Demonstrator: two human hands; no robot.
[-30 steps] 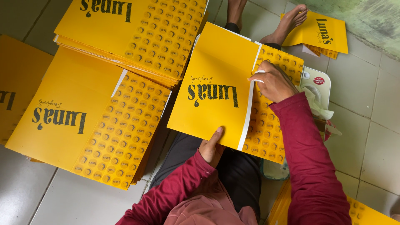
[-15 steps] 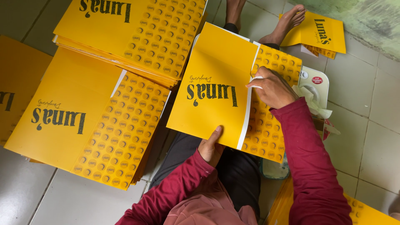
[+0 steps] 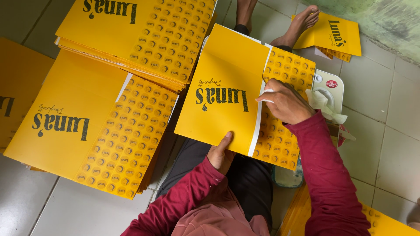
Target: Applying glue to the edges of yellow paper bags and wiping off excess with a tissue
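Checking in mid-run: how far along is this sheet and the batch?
Looks done: two stacks of yellow sheets lie on the left. In hand: left hand holds the yellow sheet; right hand pinches the white strip partway down. Left: the strip's lower part, plus sheets at bottom right.

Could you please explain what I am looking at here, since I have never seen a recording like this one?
This is one picture from a camera worn on a person's head, looking down at their own two bare hands; there is no machine. The person sits on a tiled floor in dark red sleeves. The left hand holds the near edge of a flat yellow printed sheet resting over the lap. The right hand pinches a white strip that runs along the sheet's seam. Stacks of the same yellow sheets lie on the floor to the left. A pale plastic container with crumpled white strips sits on the right, and bare feet show at the top.
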